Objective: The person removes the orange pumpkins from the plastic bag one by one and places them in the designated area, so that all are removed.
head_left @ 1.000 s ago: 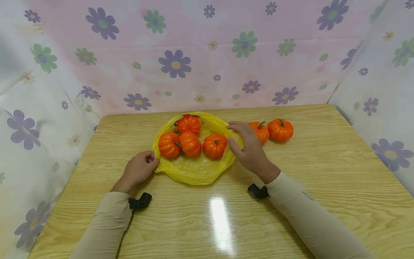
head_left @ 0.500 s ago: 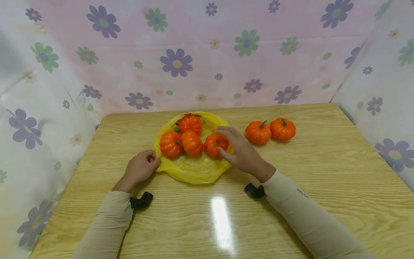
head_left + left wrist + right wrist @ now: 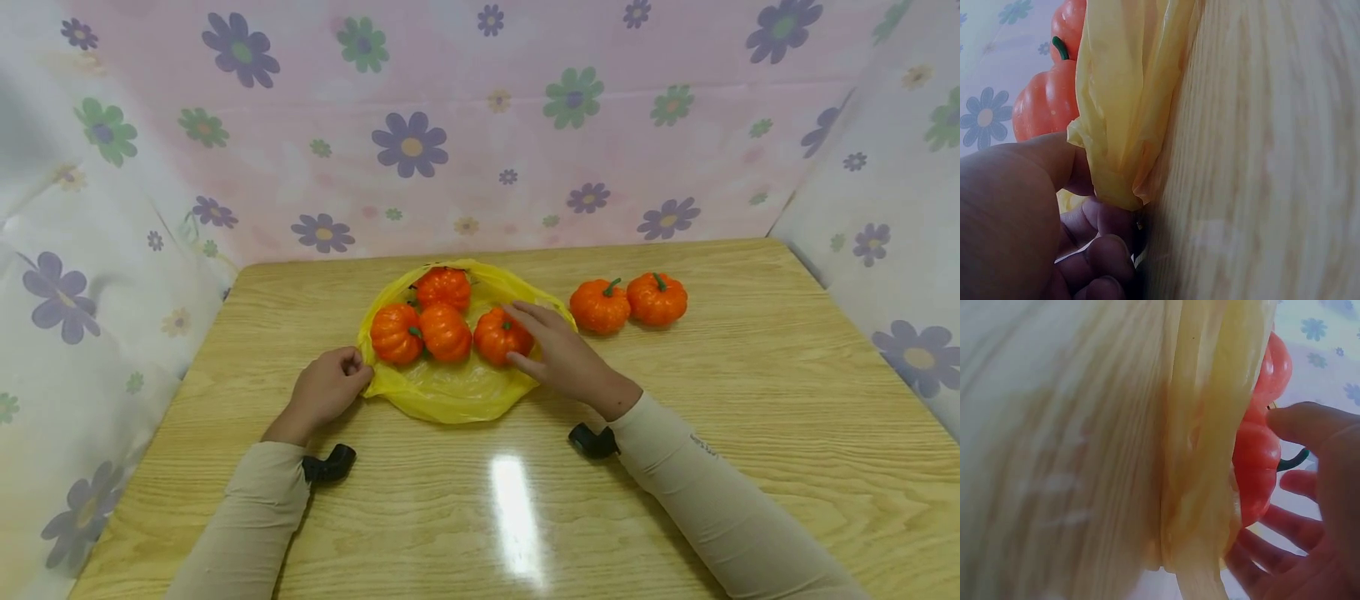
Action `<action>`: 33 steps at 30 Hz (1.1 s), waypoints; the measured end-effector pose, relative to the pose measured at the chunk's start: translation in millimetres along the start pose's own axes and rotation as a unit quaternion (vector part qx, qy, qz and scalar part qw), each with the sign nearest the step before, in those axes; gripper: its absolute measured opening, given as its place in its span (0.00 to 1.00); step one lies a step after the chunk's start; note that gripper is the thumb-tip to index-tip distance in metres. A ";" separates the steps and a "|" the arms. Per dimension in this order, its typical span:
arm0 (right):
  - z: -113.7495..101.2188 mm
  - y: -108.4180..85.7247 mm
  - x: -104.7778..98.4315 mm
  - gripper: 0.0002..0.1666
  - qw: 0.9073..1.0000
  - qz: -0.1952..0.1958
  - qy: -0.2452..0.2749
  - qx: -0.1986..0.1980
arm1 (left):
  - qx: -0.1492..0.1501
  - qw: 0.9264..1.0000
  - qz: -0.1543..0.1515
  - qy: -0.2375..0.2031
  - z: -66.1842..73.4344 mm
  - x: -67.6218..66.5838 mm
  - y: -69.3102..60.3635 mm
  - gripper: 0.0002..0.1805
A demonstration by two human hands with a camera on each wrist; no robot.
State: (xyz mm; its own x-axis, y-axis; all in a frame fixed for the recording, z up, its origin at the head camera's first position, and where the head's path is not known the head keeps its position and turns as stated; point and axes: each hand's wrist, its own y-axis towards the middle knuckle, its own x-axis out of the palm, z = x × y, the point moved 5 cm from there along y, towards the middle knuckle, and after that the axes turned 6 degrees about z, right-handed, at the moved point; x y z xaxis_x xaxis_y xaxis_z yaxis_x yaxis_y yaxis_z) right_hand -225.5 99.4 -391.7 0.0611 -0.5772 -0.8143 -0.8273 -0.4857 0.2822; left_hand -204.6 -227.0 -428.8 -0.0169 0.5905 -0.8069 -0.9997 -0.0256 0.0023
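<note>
A yellow plastic bag lies spread with its mouth up, and several orange toy pumpkins sit in it. My left hand pinches the bag's left rim between thumb and fingers; the left wrist view shows the gathered yellow film at the fingertips. Over the bag's right side, my right hand spreads its fingers beside the rightmost pumpkin in the bag, partly covering it. In the right wrist view, thumb and fingers stand apart around that pumpkin; whether they touch it I cannot tell.
Two more orange pumpkins, one nearer the bag and one farther right, stand on the wooden table right of the bag. A flower-patterned cloth hangs behind and along both sides.
My right hand has moved left from the bag's right rim to the rightmost pumpkin inside. My left hand keeps its pinch on the rim.
</note>
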 end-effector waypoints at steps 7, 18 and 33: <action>1.5 -2.2 6.6 0.41 1.000 -0.027 -0.008 -0.005 | -0.002 1.000 -0.002 0.001 -3.1 1.6 -0.4 0.07; 2.5 -1.2 8.3 0.39 0.999 -0.033 -0.015 -0.011 | -0.002 1.000 0.000 0.000 -2.6 1.2 0.0 0.08; 2.0 -3.5 10.0 0.38 0.999 -0.041 -0.014 -0.010 | 0.001 1.000 0.001 0.004 -1.0 0.8 -1.0 0.08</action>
State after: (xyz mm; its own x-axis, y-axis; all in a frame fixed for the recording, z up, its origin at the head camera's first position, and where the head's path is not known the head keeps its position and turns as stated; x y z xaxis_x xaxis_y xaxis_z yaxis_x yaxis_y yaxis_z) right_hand -223.1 96.7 -401.9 0.1132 -0.5168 -0.8486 -0.8085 -0.5444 0.2237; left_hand -203.5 -227.4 -430.1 -0.0180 0.5832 -0.8121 -0.9997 -0.0244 0.0046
